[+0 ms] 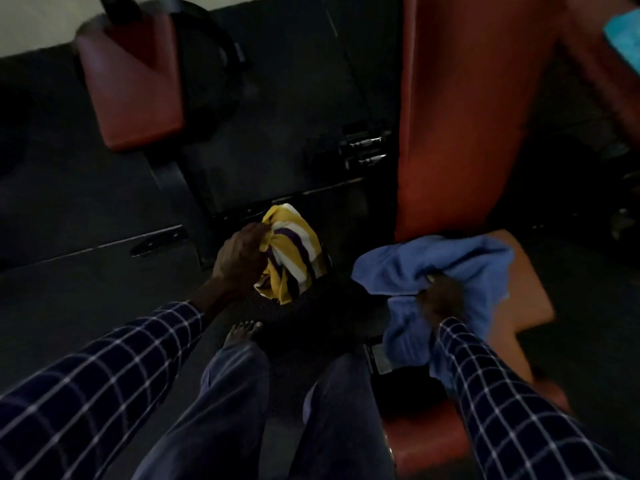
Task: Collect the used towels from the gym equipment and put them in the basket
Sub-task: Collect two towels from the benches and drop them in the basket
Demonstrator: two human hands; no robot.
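Note:
My left hand (pixel 239 259) grips a bunched towel striped yellow, white and purple (pixel 294 258), held above the dark floor in the middle of the view. My right hand (pixel 441 299) clutches a blue towel (pixel 450 265) that drapes over the seat pad of a red bench (pixel 530 306) at the lower right. A turquoise towel (pixel 623 32) lies on red padding at the top right corner, out of reach of both hands. No basket is in view.
A long red back pad (pixel 457 116) rises from the bench. Another red pad (pixel 135 88) with a black weight plate (pixel 214 74) behind it stands at the upper left. Small dumbbells (pixel 363 150) lie on the dark floor. My bare foot (pixel 242 332) is below the striped towel.

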